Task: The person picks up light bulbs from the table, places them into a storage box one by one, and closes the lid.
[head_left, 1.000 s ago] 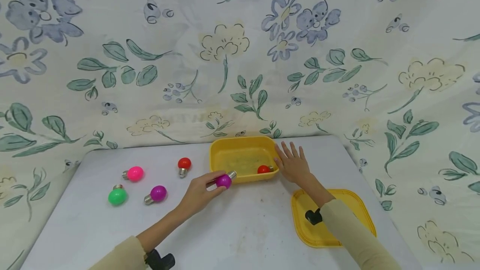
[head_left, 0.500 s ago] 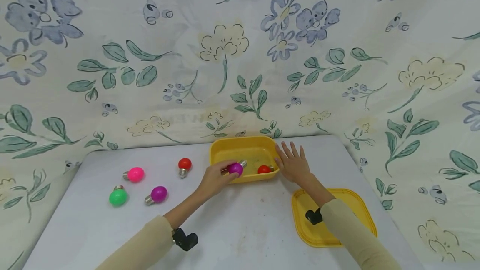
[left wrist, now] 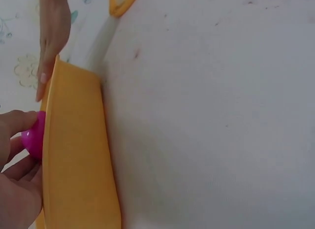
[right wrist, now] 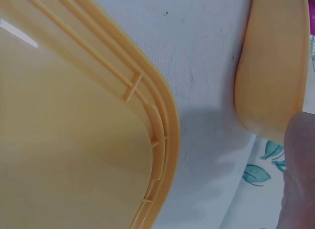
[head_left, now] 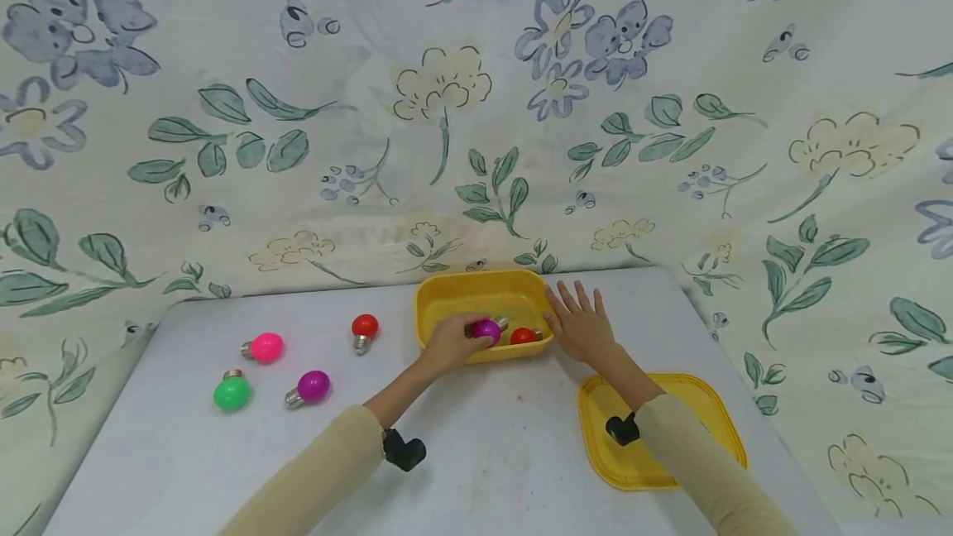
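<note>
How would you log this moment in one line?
Left hand: holds purple bulb at yellow tub opening; right hand: at tub's right end; red bulb: inside tub; green bulb: on table

Yellow container (head_left: 469, 298) — free room at back left, right hand (head_left: 583, 327) in the way at right end

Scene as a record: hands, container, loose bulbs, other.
Left hand: pinches a purple bulb at the yellow container's near side
Right hand: fingers straight, against the container's right end
Resting in container: one red bulb
Loose on table: pink bulb, green bulb, second purple bulb, second red bulb
Other: flat yellow tray, partly under right forearm
</note>
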{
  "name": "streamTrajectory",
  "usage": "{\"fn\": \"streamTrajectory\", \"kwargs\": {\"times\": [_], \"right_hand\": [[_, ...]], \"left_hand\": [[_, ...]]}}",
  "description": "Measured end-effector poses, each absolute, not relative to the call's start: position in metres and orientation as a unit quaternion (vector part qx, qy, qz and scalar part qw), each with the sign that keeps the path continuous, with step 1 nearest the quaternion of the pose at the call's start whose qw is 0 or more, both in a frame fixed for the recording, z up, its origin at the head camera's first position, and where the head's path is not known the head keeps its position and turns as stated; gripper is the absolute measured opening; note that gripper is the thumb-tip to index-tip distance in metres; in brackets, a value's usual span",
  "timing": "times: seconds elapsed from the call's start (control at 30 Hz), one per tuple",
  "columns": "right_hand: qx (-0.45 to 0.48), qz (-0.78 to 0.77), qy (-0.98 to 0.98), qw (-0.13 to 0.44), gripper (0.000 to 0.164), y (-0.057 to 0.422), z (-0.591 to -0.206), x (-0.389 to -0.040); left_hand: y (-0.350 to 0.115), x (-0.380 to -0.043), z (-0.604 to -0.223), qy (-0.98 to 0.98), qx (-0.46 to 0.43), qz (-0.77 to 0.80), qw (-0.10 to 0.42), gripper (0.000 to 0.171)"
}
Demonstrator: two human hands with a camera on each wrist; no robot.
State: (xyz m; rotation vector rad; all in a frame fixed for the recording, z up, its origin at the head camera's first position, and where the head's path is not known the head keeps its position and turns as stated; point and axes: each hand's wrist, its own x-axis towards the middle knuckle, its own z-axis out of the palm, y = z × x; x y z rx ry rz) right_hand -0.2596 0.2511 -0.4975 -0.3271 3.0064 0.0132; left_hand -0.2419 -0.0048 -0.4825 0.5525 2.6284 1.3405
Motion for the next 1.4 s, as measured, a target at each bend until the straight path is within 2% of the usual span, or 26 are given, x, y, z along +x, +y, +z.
{"fn": "streamTrajectory", "kwargs": {"times": [0.6,1.17,1.4], "right_hand": [[-0.108,0.005,0.993,0.057,0.062,0.250,-0.497,-0.261],[-0.110,0.010,0.992,0.054,0.062,0.251,-0.497,-0.262],[-0.106,0.005,0.993,0.058,0.062,0.250,-0.499,-0.261]], "left_hand": [[0.018,-0.259,-0.493,0.891,0.154,0.419,0.084,0.038],[0.021,-0.262,-0.491,0.896,0.139,0.407,0.109,0.035],[0.015,-0.260,-0.492,0.885,0.149,0.430,0.100,0.035]]}}
